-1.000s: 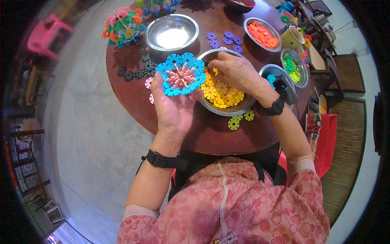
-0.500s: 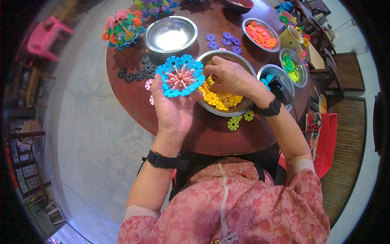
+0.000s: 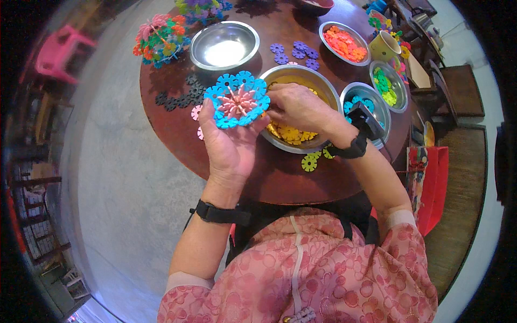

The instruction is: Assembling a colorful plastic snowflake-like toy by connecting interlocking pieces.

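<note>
My left hand (image 3: 230, 145) is closed around the underside of a flower-shaped model (image 3: 237, 103) made of interlocking plastic discs, with a blue outer ring and a pink spiky centre. At the model's right edge, my right hand (image 3: 302, 107) has its fingers pinched together. Whatever they hold is hidden behind the knuckles. Beneath the right hand stands a metal bowl (image 3: 295, 75) with yellow notched discs (image 3: 291, 134) in it. A few lime-green discs (image 3: 309, 163) lie on the table in front of this bowl.
On the round brown table (image 3: 177, 126) are an empty metal bowl (image 3: 202, 54), black discs (image 3: 177, 99) and purple discs (image 3: 299, 53). Bowls of orange discs (image 3: 344, 44), blue discs (image 3: 358, 103) and green discs (image 3: 383, 83) stand rightward. A finished multicoloured ball (image 3: 161, 40) sits far left.
My right hand has moved left, from over the yellow discs to the right edge of the flower-shaped model. My left hand and the model have stayed nearly in place.
</note>
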`<act>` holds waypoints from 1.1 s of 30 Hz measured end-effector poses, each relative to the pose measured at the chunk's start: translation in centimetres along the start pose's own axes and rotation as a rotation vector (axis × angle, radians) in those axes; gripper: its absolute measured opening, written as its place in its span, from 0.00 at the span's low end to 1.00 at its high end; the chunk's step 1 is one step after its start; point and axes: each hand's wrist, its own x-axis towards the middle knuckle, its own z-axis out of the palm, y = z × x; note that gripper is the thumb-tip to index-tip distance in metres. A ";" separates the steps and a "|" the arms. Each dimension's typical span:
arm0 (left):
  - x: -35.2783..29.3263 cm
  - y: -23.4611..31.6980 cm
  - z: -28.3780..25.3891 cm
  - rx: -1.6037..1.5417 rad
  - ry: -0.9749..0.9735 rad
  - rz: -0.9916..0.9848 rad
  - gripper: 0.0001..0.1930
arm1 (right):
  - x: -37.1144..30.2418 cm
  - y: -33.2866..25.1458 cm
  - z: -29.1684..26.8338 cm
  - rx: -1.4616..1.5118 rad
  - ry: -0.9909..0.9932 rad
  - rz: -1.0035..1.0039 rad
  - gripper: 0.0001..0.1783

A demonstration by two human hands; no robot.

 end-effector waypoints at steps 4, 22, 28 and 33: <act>-0.2 0.0 0.3 0.021 -0.003 -0.002 0.29 | -0.1 0.3 0.2 -0.021 -0.028 0.022 0.10; 0.3 0.4 -0.3 -0.043 -0.003 -0.048 0.27 | -2.1 2.7 -3.9 0.219 0.287 -0.073 0.06; 0.0 0.4 -0.1 -0.054 0.094 -0.085 0.29 | -5.1 14.7 -10.5 -0.009 0.584 0.258 0.09; 0.0 0.6 0.0 -0.041 0.099 -0.085 0.31 | -4.3 17.8 -11.9 -0.198 0.492 0.553 0.11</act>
